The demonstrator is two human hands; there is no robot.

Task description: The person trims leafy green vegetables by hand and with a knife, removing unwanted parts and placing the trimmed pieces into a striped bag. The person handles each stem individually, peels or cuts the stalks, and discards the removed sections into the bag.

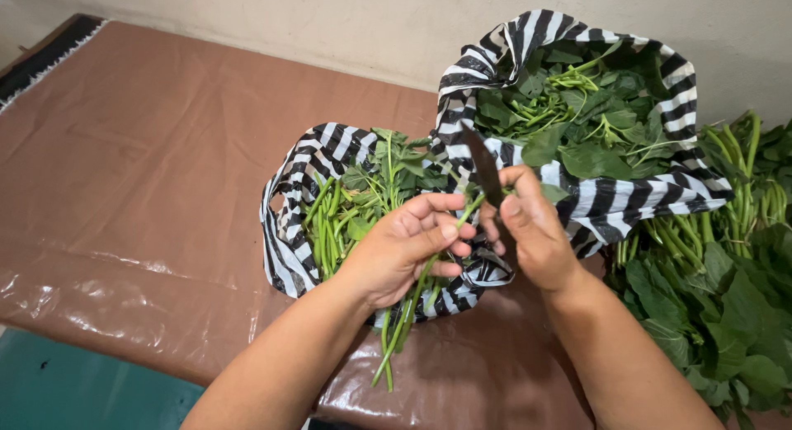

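Observation:
My left hand point(406, 244) grips a small bunch of green stems point(406, 314) that hang down below my palm. In my right hand point(532, 232) is a dark-bladed knife point(484, 168), blade pointing up and away, its edge against the top of the stems between my two hands. Under my hands lies a black-and-white striped plastic bag point(289, 224) holding cut green stems and leaves.
A second striped bag point(660, 92), full of green leaves, stands at the back right. A loose pile of leafy greens with long stalks point(726, 273) lies on the right. All rest on a brown plastic-covered surface point(148, 174) by a pale wall; teal floor shows at lower left.

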